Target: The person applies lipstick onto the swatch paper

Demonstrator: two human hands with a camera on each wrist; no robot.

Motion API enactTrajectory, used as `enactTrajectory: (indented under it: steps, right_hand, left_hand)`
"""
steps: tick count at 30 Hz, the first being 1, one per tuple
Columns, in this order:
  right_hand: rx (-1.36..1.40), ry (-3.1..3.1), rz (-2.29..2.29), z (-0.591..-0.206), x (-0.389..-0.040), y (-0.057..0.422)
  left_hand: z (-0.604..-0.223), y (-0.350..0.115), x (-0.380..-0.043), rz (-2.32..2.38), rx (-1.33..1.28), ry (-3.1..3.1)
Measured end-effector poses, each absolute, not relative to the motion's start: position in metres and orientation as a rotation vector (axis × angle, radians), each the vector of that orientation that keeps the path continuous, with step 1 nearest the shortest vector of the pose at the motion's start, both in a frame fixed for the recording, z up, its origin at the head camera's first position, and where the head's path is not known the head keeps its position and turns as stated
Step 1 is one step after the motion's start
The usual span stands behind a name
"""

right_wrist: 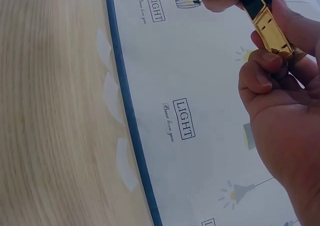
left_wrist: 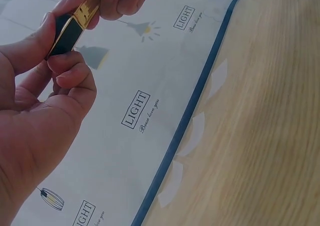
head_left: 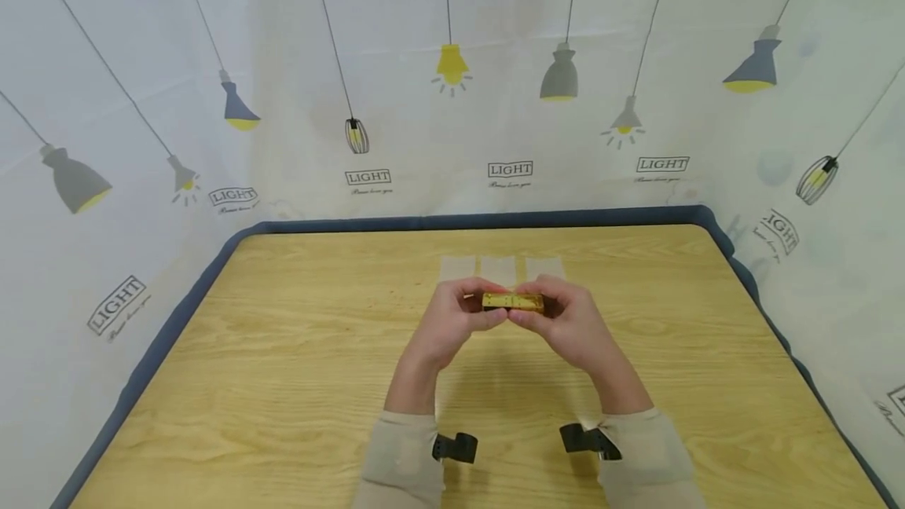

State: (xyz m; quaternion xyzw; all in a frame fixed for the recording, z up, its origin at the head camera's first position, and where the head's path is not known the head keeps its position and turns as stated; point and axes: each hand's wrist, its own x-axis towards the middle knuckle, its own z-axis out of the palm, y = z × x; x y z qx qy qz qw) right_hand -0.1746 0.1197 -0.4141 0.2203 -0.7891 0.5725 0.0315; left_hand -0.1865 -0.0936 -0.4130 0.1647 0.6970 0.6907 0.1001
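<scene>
Head view shows both hands raised over the wooden table [head_left: 283,383], with a small gold case [head_left: 512,302] held between them and three pale strips [head_left: 544,268] lying just beyond. Left hand [head_left: 447,316] and right hand [head_left: 569,316] each pinch one end between thumb and fingers, the thumbs almost meeting on the near side. Handling it well probably calls for light, even pressure at both ends, wrists level, so that neither end twists out of line; the polished surface looks slippery, so pads flat against it should serve better than nails. From above, the case reads as a narrow gold bar with its ends hidden. Left wrist view adds a dark, gold-edged panel [left_wrist: 68,35] at the left fingers, while right wrist view reveals a slotted gold face [right_wrist: 272,33] by the right fingertips; whether the two are hinged I cannot tell.
</scene>
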Motion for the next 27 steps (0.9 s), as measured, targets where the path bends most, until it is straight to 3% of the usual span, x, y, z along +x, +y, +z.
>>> enactTrajectory:
  steps: [14,27]
  right_hand:
    - [0.684,-2.427,1.775,-0.404,-0.179,0.131]
    - [0.535,-2.369,1.927,-0.407,-0.183,0.142]
  left_hand:
    - [-0.404,-0.104,-0.186,2.042,0.567,2.136]
    - [-0.408,-0.157,-0.205,1.963,0.059,2.459]
